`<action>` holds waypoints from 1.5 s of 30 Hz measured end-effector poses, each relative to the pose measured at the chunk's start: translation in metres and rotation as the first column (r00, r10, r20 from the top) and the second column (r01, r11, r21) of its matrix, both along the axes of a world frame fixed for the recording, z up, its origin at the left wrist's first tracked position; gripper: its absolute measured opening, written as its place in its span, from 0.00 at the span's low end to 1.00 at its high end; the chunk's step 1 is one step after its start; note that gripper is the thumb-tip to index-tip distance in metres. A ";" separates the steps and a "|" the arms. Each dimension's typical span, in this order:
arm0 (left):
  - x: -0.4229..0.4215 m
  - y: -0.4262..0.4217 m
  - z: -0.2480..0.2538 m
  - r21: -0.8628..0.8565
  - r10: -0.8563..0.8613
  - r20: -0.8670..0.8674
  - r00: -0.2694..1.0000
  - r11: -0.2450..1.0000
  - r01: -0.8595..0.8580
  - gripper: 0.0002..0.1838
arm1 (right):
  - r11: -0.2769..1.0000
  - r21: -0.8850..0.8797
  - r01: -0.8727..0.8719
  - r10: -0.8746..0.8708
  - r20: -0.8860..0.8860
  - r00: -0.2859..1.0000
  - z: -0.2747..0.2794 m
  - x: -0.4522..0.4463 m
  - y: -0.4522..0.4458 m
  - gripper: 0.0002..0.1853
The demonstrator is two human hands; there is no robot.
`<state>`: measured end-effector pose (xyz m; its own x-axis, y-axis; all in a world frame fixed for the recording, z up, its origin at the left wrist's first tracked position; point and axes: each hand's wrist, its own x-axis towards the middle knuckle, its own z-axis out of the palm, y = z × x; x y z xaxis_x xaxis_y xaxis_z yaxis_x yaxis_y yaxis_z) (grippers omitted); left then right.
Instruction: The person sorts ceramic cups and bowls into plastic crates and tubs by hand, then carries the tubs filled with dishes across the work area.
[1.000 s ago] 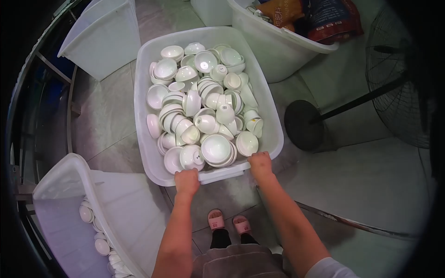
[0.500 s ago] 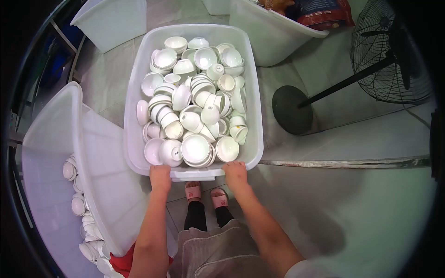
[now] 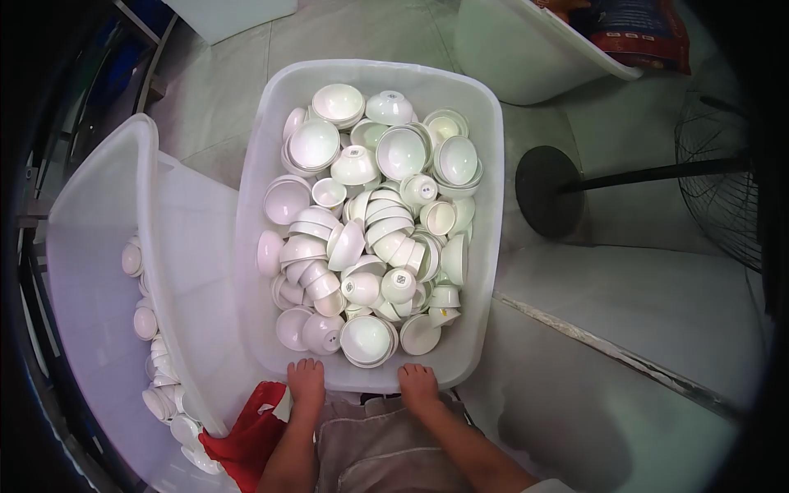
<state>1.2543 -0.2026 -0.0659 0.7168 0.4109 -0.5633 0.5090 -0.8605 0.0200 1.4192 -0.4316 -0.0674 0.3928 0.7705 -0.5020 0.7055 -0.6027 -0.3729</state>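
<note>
A large white plastic tub (image 3: 249, 164) stands right in front of me, heaped with white bowls (image 3: 402, 153) and small cups, some nested in stacks and others tipped on their sides. My left hand (image 3: 306, 380) has its fingers curled over the near rim, left of the middle. On the same rim, farther right, my right hand (image 3: 419, 384) grips with the fingers bent over the edge. Both thumbs are hidden. A red cloth (image 3: 255, 440) hangs beside my left forearm, on the edge of the neighbouring tub.
On the left is another white tub (image 3: 148, 189) with bowls (image 3: 160, 403) in it. A black-based stand fan (image 3: 549, 191) stands at the right. Behind it, a white bin (image 3: 526, 57) holds printed bags (image 3: 641, 33). A floor strip (image 3: 616, 355) runs along the right.
The tub and both hands now sit nearer my body, and the tub looks larger and slightly turned. My feet have gone out of sight beneath it. More of the red cloth shows.
</note>
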 end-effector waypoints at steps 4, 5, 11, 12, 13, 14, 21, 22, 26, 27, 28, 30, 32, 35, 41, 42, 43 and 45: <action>0.016 0.002 0.016 -0.073 0.020 -0.052 0.998 0.997 -0.024 0.06 | 0.993 0.122 -0.002 -0.002 0.031 1.000 0.009 0.014 0.003 0.04; 0.020 0.001 0.016 -0.074 0.027 -0.051 0.998 0.997 -0.031 0.06 | 0.993 0.118 -0.009 0.005 0.039 0.999 0.008 0.019 0.002 0.04; 0.049 0.008 0.009 -0.006 0.032 0.012 0.999 0.999 -0.032 0.06 | 0.995 0.090 -0.035 0.026 0.093 0.995 0.010 0.049 0.009 0.06; 0.054 0.012 0.006 0.024 0.020 0.042 0.999 0.999 -0.021 0.06 | 0.996 0.084 -0.037 0.028 0.106 0.994 0.011 0.056 0.014 0.06; 0.061 0.015 0.008 0.034 0.027 0.041 0.999 0.999 -0.028 0.06 | 0.996 0.076 -0.046 0.036 0.130 0.991 0.006 0.061 0.016 0.07; 0.065 0.017 0.009 0.043 0.033 0.041 0.999 0.998 -0.035 0.07 | 0.996 0.068 -0.055 0.044 0.154 0.987 0.002 0.065 0.016 0.07; 0.077 0.040 -0.037 0.120 0.056 0.265 0.963 0.989 -0.091 0.07 | 0.990 0.113 -0.085 0.054 0.255 0.965 -0.030 0.089 0.039 0.10; 0.073 0.034 -0.036 0.125 0.041 0.266 0.963 0.989 -0.076 0.07 | 0.991 0.109 -0.079 0.048 0.262 0.964 -0.036 0.086 0.033 0.10; 0.047 -0.007 -0.037 0.118 0.033 0.222 0.974 0.991 -0.060 0.07 | 0.990 0.130 -0.046 0.012 0.253 0.967 -0.048 0.065 -0.001 0.13; 0.029 -0.026 -0.037 0.105 0.055 0.195 0.979 0.992 -0.076 0.06 | 0.989 0.139 -0.049 0.016 0.230 0.973 -0.046 0.052 -0.016 0.13; 0.011 -0.046 -0.036 0.094 0.074 0.273 0.959 0.990 -0.103 0.05 | 0.992 0.107 -0.064 0.039 0.223 0.974 -0.050 0.040 -0.031 0.13; -0.028 -0.093 -0.032 0.074 0.128 0.347 0.929 0.984 -0.163 0.03 | 0.990 0.118 -0.076 0.053 0.186 0.981 -0.047 0.011 -0.067 0.13; -0.068 -0.147 -0.034 0.061 0.204 0.317 0.926 0.970 -0.234 0.02 | 0.979 0.199 -0.046 0.026 0.105 0.994 -0.038 -0.024 -0.109 0.12; -0.130 -0.210 -0.027 -0.050 0.256 0.227 0.940 0.967 -0.251 0.04 | 0.978 0.179 -0.105 0.100 0.035 0.994 -0.031 -0.078 -0.165 0.06; -0.150 -0.241 -0.011 0.041 0.231 0.194 0.953 0.969 -0.244 0.05 | 0.989 0.039 -0.143 0.136 0.135 0.981 -0.018 -0.119 -0.190 0.10; -0.145 -0.238 -0.010 0.071 0.224 0.190 0.956 0.968 -0.241 0.04 | 0.991 0.015 -0.133 0.130 0.122 0.984 -0.019 -0.118 -0.190 0.10; -0.141 -0.236 -0.010 0.044 0.227 0.171 0.959 0.970 -0.238 0.05 | 0.992 -0.006 -0.129 0.129 0.110 0.986 -0.021 -0.115 -0.189 0.11; -0.134 -0.235 -0.009 -0.009 0.231 0.132 0.964 0.973 -0.232 0.06 | 0.991 -0.049 -0.125 0.129 0.086 0.988 -0.020 -0.107 -0.189 0.12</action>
